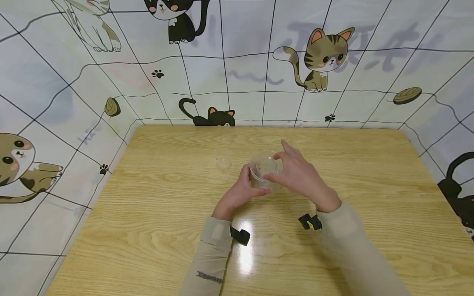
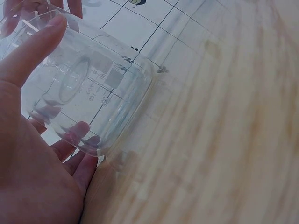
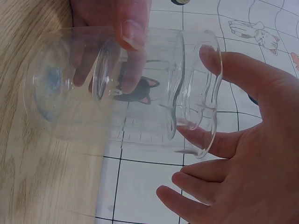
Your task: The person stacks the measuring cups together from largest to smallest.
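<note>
A large clear glass beaker (image 2: 117, 88) with printed volume marks stands upright on the table. My left hand (image 1: 240, 191) grips its side, thumb on the near side and fingers curled round the wall. Inside it sits a smaller clear beaker (image 3: 99, 70), whose base ring hangs partway down and whose rim projects above the larger one's rim. At that upper rim, my right hand (image 1: 298, 172) pinches the smaller beaker between thumb and index finger, the other fingers spread outside. The right wrist view also shows the left thumb across the larger beaker's wall.
Left of the beakers, another small clear glass vessel (image 1: 224, 159) stands on the wooden table (image 1: 166, 230). A cat-printed cloth (image 1: 244, 74) hangs behind the table's far edge and along both sides. Black straps with small devices (image 1: 311, 222) sit at both wrists.
</note>
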`<state>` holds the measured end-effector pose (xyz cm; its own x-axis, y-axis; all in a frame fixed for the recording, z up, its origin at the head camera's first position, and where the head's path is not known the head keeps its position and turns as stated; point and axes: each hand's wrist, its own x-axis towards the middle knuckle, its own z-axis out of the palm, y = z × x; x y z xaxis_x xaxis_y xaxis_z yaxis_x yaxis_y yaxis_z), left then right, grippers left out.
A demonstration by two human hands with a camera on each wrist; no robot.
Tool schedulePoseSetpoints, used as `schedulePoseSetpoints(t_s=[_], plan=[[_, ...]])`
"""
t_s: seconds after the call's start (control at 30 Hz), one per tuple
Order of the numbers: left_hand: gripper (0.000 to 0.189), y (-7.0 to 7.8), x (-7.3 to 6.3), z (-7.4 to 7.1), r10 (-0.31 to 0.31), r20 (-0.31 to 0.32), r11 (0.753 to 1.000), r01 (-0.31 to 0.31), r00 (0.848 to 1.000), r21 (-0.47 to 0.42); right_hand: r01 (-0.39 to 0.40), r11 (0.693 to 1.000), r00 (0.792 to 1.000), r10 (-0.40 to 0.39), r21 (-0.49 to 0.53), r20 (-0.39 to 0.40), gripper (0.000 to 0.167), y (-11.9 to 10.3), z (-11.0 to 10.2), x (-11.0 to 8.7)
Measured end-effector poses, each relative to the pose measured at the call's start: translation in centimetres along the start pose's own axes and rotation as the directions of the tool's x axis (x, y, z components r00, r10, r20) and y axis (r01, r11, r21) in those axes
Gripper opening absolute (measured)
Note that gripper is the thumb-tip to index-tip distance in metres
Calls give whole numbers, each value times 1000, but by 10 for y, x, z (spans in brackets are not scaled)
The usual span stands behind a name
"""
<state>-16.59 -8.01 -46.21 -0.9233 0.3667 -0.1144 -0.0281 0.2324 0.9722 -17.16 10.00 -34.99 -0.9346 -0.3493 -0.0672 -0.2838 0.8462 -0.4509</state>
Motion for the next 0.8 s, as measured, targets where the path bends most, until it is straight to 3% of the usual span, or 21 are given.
schedulePoseSetpoints(t_s=[0.2,0.5,0.8], plan=[[94,0,0,0,-4,8,1000,4,1000,-16,45,997,999,-44,-61,7,66,2,-1,2],[94,0,1,0,8,1,1000,-8,1000,-5,49,995,999,-47,-92,23,64,-1,-4,2],[90,22,-9,-3,-28,28,998,29,999,-49,46,990,998,-39,-135,56,65,-4,-6,4]])
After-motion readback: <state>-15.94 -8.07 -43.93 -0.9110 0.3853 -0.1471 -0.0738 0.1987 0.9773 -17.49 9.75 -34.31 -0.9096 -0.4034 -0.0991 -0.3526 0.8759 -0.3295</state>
